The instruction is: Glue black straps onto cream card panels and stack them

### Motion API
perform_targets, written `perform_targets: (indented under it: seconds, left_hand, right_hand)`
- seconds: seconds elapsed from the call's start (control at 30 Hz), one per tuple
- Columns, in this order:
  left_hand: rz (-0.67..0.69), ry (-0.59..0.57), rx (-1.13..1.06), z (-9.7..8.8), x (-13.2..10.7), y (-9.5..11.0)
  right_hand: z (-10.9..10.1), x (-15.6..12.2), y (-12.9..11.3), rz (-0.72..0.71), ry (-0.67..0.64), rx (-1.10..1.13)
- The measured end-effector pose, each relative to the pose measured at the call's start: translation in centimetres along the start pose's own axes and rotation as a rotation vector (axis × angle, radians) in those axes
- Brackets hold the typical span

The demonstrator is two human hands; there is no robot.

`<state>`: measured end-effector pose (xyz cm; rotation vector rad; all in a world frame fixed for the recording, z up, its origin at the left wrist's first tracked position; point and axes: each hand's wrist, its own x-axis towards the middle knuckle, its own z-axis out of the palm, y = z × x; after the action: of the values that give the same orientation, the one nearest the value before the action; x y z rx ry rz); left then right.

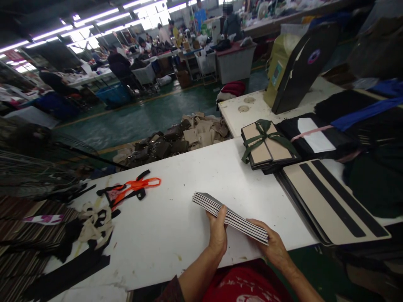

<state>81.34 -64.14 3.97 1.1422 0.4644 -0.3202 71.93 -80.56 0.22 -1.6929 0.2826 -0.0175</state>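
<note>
A stack of thin grey boards (229, 216) is held edge-on just above the white table (176, 209), near its front edge. My left hand (218, 234) grips the stack's near side, thumb on top. At the stack's right end my right hand (273, 246) wraps its fingers round the corner. Both hands are closed on the stack.
A ribbon-tied bundle of tan boards (266, 144) and a large tan panel with black stripes (333, 201) lie to the right. Orange and black straps (132, 188) and dark fabric scraps (63, 235) lie left. Cardboard pieces (176, 140) are piled on the floor beyond. People work at far tables.
</note>
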Motion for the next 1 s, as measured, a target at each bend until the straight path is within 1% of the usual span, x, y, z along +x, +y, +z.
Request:
perform_targets:
  seconds: [0.13, 0.27, 0.37, 0.5, 0.6, 0.7, 0.8, 0.9, 1.0]
  left_hand:
    - [0.000, 0.004, -0.018, 0.5, 0.0, 0.2]
    - [0.024, 0.008, -0.009, 1.2, 0.1, 0.4]
    - [0.022, 0.021, -0.005, 1.5, 0.2, 0.4]
    - [-0.006, 0.041, 0.012, 1.6, 0.4, 0.3]
    - [0.028, 0.039, -0.001, 1.8, 0.5, 0.4]
    - [0.067, 0.031, 0.000, 2.1, 0.6, 0.4]
    - [0.054, 0.039, 0.018, 2.3, 0.7, 0.5]
    - [0.017, 0.044, 0.007, 2.3, 0.8, 0.4]
    - [0.032, 0.044, -0.006, 2.1, 0.9, 0.3]
  right_hand:
    - [-0.4, 0.5, -0.4, 0.014, -0.042, -0.026]
    - [-1.5, 0.8, -1.0, 0.062, -0.179, -0.054]
    - [-2.4, 0.9, -1.2, 0.108, -0.299, 0.034]
    - [-3.3, 1.2, -1.9, 0.112, -0.423, 0.199]
    - [-3.3, 2.0, -3.0, 0.144, -0.433, 0.241]
    - [-2.9, 3.2, -4.4, 0.169, -0.423, 0.144]
    - [-2.5, 4.2, -5.4, 0.132, -0.426, 0.048]
    - [-2.6, 4.9, -6.0, 0.127, -0.443, 0.085]
    - [-2.9, 5.4, -6.1, 0.170, -0.496, 0.186]
